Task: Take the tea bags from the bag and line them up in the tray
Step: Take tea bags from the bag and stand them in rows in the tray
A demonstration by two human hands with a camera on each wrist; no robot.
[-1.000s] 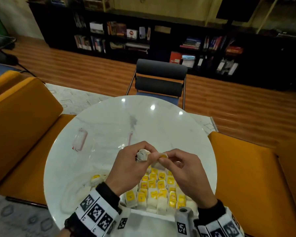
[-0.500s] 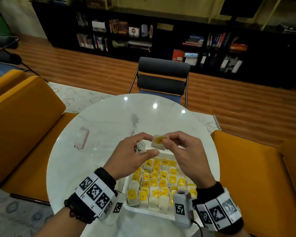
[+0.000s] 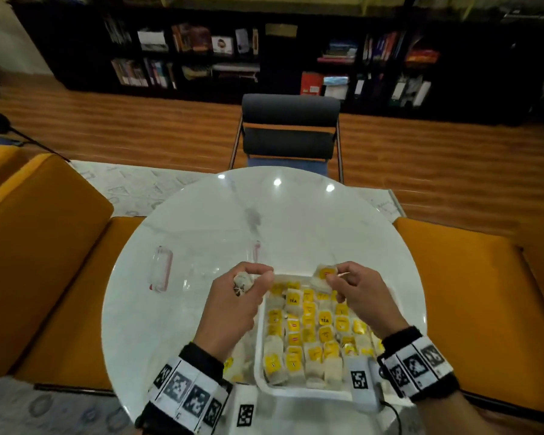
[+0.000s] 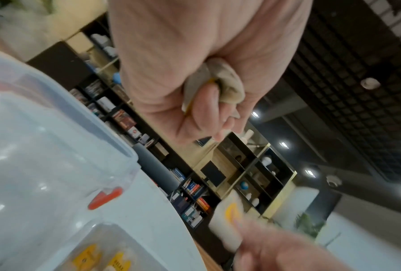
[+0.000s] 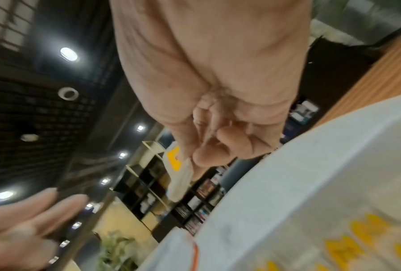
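Right hand (image 3: 363,296) pinches a tea bag (image 3: 324,274) seemingly tilted; left hand (image 3: 233,304) clutches crumpled bags (image 3: 242,281)

Two hands show: the left hand (image 3: 233,304) and the right hand (image 3: 363,298). Each holds tea bags: a crumpled bunch (image 3: 243,281), number unclear, in the left, and one tea bag (image 3: 324,274) in the right. One white tray (image 3: 299,391) holds several dozen tea bags, too crowded to count. One clear plastic bag (image 3: 182,271), one round worktop (image 3: 264,221), one dark chair (image 3: 289,130).
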